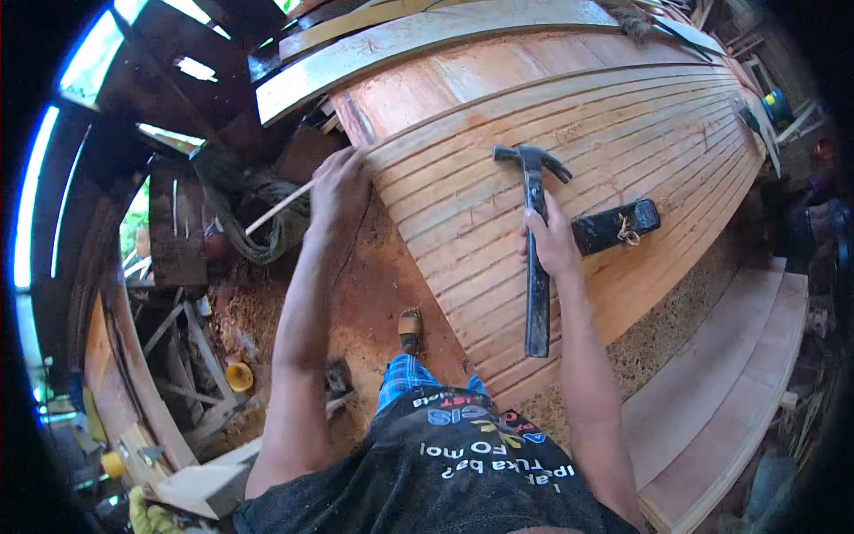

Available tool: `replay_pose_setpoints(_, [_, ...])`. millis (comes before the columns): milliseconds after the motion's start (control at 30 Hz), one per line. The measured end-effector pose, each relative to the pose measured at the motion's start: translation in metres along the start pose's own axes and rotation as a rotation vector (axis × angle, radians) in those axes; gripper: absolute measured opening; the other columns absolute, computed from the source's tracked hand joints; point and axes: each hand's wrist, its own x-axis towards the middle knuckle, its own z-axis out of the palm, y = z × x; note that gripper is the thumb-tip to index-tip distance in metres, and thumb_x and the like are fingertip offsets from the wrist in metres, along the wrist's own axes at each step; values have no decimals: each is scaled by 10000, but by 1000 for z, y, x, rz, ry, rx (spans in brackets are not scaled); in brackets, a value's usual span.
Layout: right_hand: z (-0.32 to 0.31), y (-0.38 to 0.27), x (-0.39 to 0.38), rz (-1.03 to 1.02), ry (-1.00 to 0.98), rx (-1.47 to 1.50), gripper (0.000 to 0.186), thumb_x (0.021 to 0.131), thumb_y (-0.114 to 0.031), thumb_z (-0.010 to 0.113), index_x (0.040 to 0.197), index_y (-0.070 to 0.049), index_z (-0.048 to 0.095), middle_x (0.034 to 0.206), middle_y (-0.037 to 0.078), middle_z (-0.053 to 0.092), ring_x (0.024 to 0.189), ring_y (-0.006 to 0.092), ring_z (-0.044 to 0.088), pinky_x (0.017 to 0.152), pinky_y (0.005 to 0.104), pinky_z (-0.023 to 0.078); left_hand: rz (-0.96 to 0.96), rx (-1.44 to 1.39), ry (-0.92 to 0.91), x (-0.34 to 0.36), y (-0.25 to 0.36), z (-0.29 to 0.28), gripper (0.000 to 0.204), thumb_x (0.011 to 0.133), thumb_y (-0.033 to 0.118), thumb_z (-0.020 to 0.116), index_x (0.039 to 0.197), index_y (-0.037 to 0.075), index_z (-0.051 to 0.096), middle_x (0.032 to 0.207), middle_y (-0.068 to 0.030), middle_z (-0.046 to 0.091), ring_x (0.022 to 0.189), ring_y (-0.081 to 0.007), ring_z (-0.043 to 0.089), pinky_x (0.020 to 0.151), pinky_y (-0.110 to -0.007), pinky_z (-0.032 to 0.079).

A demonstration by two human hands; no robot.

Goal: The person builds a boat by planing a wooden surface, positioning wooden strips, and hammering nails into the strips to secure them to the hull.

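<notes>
1. Black along its handle, the hammer (pixel 536 307) is in my right grip (pixel 557 240), fingers and thumb wrapped round the shaft a little below the head.
2. Its long axis runs nearly straight away from me: head at the far end, butt end of the handle toward my body, with only a slight lean.
3. Across that axis, the striking face points to my left and the curved claw to my right.
4. I have it over the slatted wooden surface (pixel 463 236), nearer its left edge; whether the head touches the wood I cannot tell.
5. Just right of my knuckles lies a dark oblong block (pixel 614 227) with a pale cord (pixel 628 233) tied round it, its long axis slanting up to the right.
6. My left grip (pixel 338 185) is curled at the far left corner of the slats, closed on a thin pale stick (pixel 280 207); my fingertips are hidden.
7. That stick slopes down and outward to my left, its free end well apart from the hammer.
8. Shavings are scattered over the slats, whose grooves fan from the far right toward me.
9. Below, my sandalled foot (pixel 409 329) stands on a reddish-brown floor (pixel 369 307).
</notes>
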Motion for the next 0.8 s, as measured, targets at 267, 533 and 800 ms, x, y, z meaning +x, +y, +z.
replay_pose_setpoints(267, [-6,27,5,-18,134,-429,488,910,-218,540,1363,-96,404,672,18,555,475,99,550,410,261,484,-424,-621,-156,-107,-149,-79,213,869,43,612,1075,34,664,980,-131,663,841,-244,636,802,-340,489])
replay_pose_setpoints(533, [-6,27,1,-96,158,-528,515,920,-231,534,1383,-76,370,689,28,551,474,109,546,415,263,477,-43,-279,-117,-44,-76,-122,107,882,84,606,950,16,651,886,-161,647,769,-309,658,664,-384,517])
replay_pose_setpoints(800, [-3,1,-1,54,157,-185,444,908,-249,553,1305,-87,435,678,35,562,465,109,544,416,256,475,-312,-591,-278,30,-35,-10,142,861,161,581,949,70,648,925,-132,602,882,-327,611,746,-403,495])
